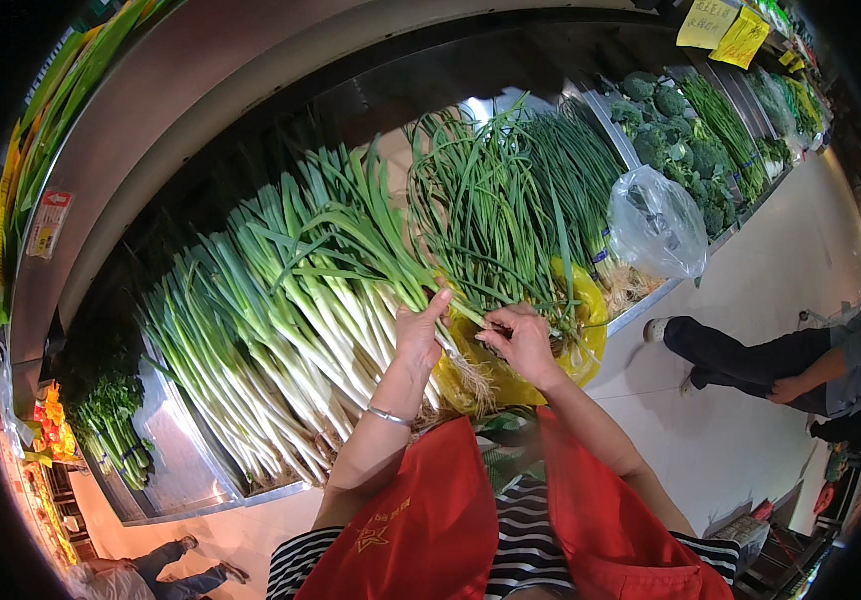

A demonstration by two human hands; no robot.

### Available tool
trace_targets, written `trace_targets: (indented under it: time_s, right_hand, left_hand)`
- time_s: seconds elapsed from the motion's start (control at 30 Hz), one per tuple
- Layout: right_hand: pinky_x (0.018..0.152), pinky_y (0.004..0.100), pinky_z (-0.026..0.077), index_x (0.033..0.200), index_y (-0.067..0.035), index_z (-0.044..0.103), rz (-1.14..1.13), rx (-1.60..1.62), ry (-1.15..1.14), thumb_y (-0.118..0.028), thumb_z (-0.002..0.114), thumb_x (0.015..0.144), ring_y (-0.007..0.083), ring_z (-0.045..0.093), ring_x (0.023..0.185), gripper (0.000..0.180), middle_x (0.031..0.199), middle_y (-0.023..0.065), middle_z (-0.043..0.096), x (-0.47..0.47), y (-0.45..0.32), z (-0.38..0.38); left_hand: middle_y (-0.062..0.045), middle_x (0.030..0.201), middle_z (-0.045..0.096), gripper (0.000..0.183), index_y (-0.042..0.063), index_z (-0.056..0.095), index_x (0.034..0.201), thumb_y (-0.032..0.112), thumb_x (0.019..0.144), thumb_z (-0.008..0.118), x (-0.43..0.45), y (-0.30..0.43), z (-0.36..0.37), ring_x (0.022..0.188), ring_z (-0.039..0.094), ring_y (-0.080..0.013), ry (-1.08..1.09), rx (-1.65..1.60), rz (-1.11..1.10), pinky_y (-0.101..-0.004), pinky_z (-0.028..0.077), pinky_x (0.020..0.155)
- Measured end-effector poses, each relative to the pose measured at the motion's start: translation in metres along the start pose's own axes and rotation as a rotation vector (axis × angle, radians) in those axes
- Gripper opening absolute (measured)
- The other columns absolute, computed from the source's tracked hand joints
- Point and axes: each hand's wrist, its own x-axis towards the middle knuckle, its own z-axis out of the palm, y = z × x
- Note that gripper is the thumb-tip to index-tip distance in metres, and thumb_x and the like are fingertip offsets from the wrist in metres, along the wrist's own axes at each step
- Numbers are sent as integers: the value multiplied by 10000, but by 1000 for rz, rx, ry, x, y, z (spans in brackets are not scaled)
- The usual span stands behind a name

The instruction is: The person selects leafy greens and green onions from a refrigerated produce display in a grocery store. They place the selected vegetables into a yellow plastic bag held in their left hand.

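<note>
My left hand point(419, 334) is closed around a few leafy green stalks point(393, 255), probably green garlic or scallions. Their pale ends and stringy roots point(477, 380) hang below my fist. Right beside it, my right hand point(526, 343) pinches the end of one stalk between thumb and fingers. Beneath both hands lies a yellow plastic bag point(591, 330), partly covered by loose greens. Large white-stemmed scallions point(303, 345) fill the display on the left. A tangled heap of thin green stalks point(483, 202) lies beyond my right hand.
A clear plastic bag point(659, 225) bulges over the display's metal edge near broccoli point(670, 112). Bundled leafy greens point(115, 435) sit at the far left. One person's legs point(745, 352) are in the right aisle, another person's point(175, 570) at lower left.
</note>
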Motion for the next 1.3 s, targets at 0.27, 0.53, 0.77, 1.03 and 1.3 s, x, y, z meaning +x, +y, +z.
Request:
trace_targets:
  time_s: [0.27, 0.53, 0.77, 1.03, 1.3]
  right_hand:
    - [636, 386, 450, 773, -47, 646, -24, -92, 72, -183, 647, 738, 319, 561, 710, 141, 752, 139, 605, -7, -4, -1]
    - [538, 326, 406, 834, 59, 609, -29, -52, -100, -90, 546, 792, 223, 503, 559, 167, 631, 145, 546, -4, -21, 0]
    - [651, 381, 454, 882, 38, 622, -66, -9, -255, -214, 560, 853, 306, 564, 658, 262, 780, 206, 620, -2, -27, -6]
    - [483, 270, 379, 820, 22, 627, 43, 147, -235, -127, 593, 766, 116, 452, 510, 163, 586, 76, 543, -1, 15, -4]
    - [597, 440, 436, 718, -19, 572, 256, 135, -76, -234, 532, 772, 358, 565, 679, 226, 722, 175, 582, -8, 52, 5]
  left_hand:
    - [-53, 838, 607, 325, 26, 537, 976, 94, 719, 724, 4, -17, 0, 682, 526, -117, 141, -32, -20, -235, 421, 570]
    - [-32, 702, 588, 254, 45, 583, 865, 107, 686, 753, -4, -29, 8, 539, 499, -104, 227, -157, 158, -240, 394, 464]
    - [-20, 641, 572, 186, 13, 617, 862, 91, 726, 719, -22, -24, -4, 489, 457, -71, 107, -296, 270, -218, 353, 438]
    - [-70, 843, 600, 351, -2, 584, 931, 319, 797, 628, -16, -40, 6, 698, 522, -130, 302, 44, -228, -266, 462, 627]
    - [-79, 949, 587, 331, -33, 544, 1043, 156, 797, 660, -1, -51, -4, 829, 555, -182, -48, -98, 240, -337, 481, 710]
